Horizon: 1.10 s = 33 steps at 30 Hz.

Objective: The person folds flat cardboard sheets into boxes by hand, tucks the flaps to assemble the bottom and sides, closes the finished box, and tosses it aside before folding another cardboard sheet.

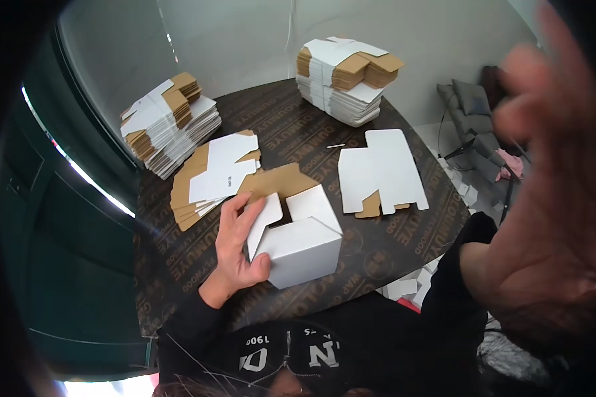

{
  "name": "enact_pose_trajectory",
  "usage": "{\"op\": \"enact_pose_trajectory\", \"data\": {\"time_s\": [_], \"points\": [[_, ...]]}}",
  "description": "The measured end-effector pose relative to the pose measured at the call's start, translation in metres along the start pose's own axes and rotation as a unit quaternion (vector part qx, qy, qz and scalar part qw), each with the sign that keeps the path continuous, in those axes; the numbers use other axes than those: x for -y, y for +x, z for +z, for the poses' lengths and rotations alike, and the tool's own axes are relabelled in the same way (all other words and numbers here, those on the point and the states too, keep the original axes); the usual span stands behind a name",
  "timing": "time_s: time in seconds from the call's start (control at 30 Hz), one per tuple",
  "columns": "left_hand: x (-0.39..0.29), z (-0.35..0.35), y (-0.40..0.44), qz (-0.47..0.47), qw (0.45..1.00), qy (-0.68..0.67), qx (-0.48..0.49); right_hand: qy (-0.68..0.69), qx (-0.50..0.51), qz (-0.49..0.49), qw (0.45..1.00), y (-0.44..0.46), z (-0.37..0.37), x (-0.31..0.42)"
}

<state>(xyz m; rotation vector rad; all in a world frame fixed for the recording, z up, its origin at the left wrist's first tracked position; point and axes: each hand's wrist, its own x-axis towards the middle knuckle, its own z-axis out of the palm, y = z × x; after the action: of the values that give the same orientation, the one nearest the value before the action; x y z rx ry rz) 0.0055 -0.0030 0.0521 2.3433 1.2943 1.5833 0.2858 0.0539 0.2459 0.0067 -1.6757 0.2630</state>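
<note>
In the head view my left hand [235,241] grips the left side of a partly folded white carton box [304,255], thumb low on the front and fingers over its left flap. The box sits on the dark table with its brown-lined top flaps still raised, so part of the inside shows. Close to the camera at the right, my right hand [543,185] is raised and blurred, away from the box. Its visible fingers are apart, and I see nothing in them. Beyond the box lie flat carton blanks [225,165] on the left and another white blank [381,169] on the right.
Two stacks of folded cartons, one at the back left [172,126] and one at the back [344,79], stand on the printed dark table [278,126]. A thin white strip [336,145] lies near the right blank. Grey chair [467,106] and scattered white pieces [404,288] are beyond the table's right edge.
</note>
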Motion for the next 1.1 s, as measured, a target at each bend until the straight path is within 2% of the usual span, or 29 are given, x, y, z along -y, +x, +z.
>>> {"op": "enact_pose_trajectory", "data": {"time_s": [0.07, 0.23, 0.7, 0.9, 1.1], "points": [[0.002, 0.001, 0.002, 0.003, 1.0, 0.007, 0.0, -0.001, -0.002, -0.002, 1.0, -0.003, -0.003, 0.002], [0.002, 0.007, -0.008, -0.077, 0.993, -0.086, -0.003, -0.008, -0.009, 0.001, 1.0, -0.004, -0.008, 0.004], [-0.003, 0.0, 0.002, -0.025, 0.999, 0.031, 0.001, -0.034, -0.048, -0.022, 0.998, -0.004, -0.021, 0.009], [-0.004, 0.002, 0.004, -0.039, 0.999, 0.005, 0.003, -0.036, -0.053, -0.032, 0.997, -0.007, -0.028, 0.011], [-0.006, -0.001, 0.0, -0.042, 0.999, 0.013, 0.01, -0.052, -0.044, 0.005, 0.998, -0.004, -0.027, 0.008]]}}
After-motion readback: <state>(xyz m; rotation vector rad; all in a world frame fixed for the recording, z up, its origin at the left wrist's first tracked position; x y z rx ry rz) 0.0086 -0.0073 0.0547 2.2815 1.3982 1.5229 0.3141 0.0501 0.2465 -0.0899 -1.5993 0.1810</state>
